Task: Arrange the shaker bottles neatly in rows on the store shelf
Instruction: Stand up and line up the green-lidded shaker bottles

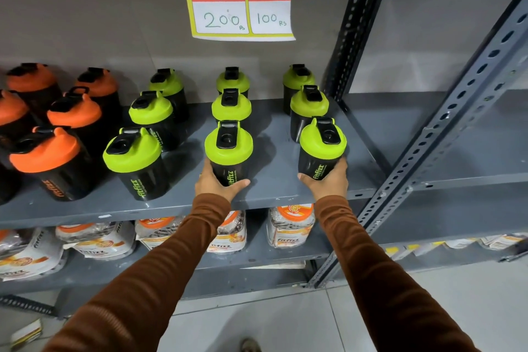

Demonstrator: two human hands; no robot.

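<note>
Black shaker bottles stand in rows on the grey store shelf (274, 180). Several have green lids and, at the left, several have orange lids (45, 157). My left hand (217, 183) grips the base of the front green-lidded bottle of the middle row (228, 151). My right hand (328, 183) grips the front green-lidded bottle of the right row (321, 148). Both bottles stand upright near the shelf's front edge. Another green-lidded bottle (134, 160) stands free at the front of the left green row.
A yellow price sign (243, 8) hangs from the shelf above. Slotted metal uprights (445, 123) frame the right side. White Fitfizz packets (290, 230) fill the lower shelf. A grey tiled floor lies below.
</note>
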